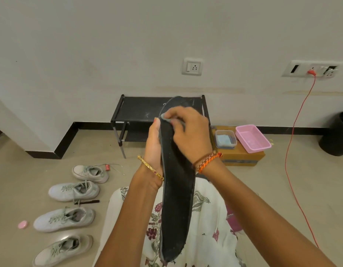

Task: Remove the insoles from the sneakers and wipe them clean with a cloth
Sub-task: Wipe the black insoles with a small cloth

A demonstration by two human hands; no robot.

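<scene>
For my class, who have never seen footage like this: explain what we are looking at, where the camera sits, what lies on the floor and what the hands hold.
There is no machine here. A camera worn on the person's head looks down at two bare hands. The left hand holds a dark insole upright. The right hand presses a small cloth near its top. Four pale sneakers lie on the floor at the left. A pink tray and a clear box rest on a cardboard box at the right.

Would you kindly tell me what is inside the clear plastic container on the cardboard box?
The clear container on the cardboard box holds a folded light-blue cloth; anything beneath it is hidden.
</scene>
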